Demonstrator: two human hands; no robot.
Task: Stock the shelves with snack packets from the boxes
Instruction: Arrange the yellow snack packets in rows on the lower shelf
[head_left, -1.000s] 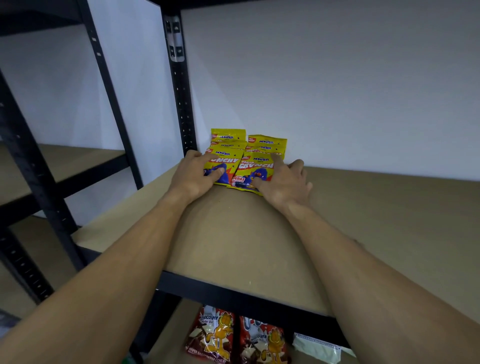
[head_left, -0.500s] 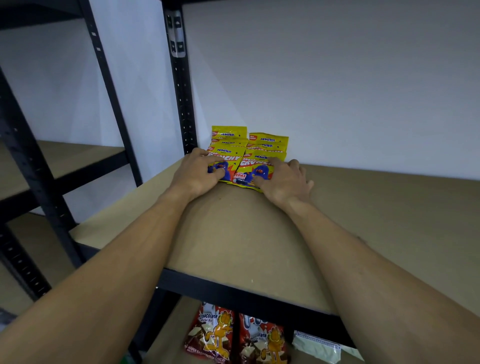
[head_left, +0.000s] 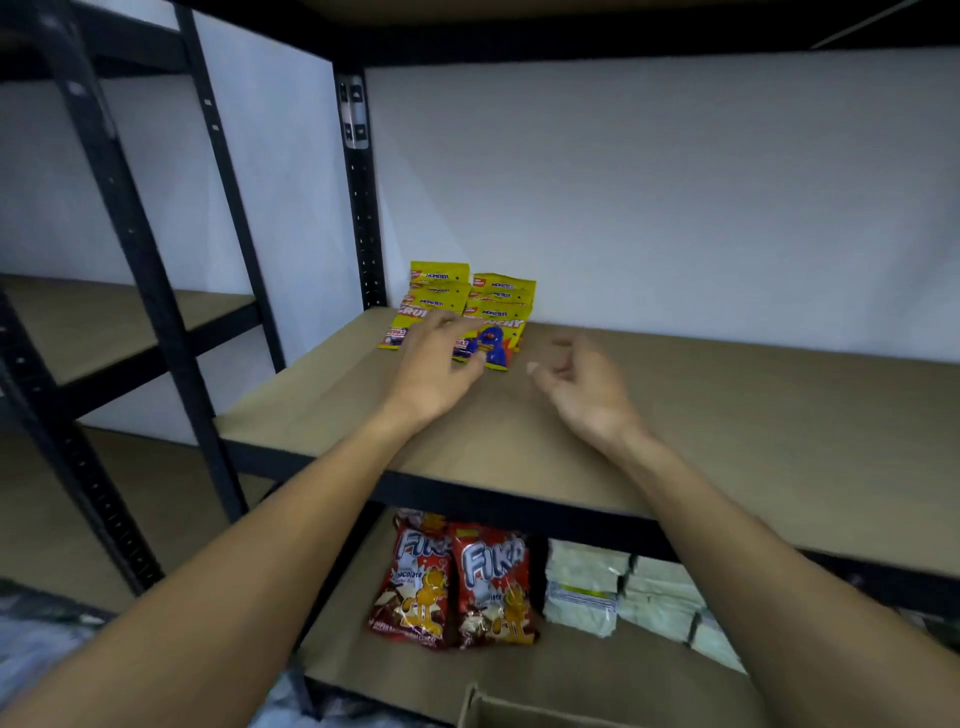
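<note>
Since both hands pressed packets (head_left: 467, 304) half second back, pull-away begun: right hand (head_left: 584, 387) off packets, grip loosely curled, empty, over bare shelf (head_left: 753, 415). Left hand (head_left: 434, 371) over front-left packet, grip relaxed; contact unclear, blurred. Packets sit in two overlapped rows at shelf's back-left corner, by post (head_left: 363, 208) and wall (head_left: 675, 182). Batch judged placed; next load from box (head_left: 498, 712). Room: shelf open rightward; front edge under forearms; upper shelf (head_left: 571, 31) low overhead.

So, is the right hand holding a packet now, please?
No, the right hand is empty, fingers loosely curled, apart from the yellow packets.
</note>
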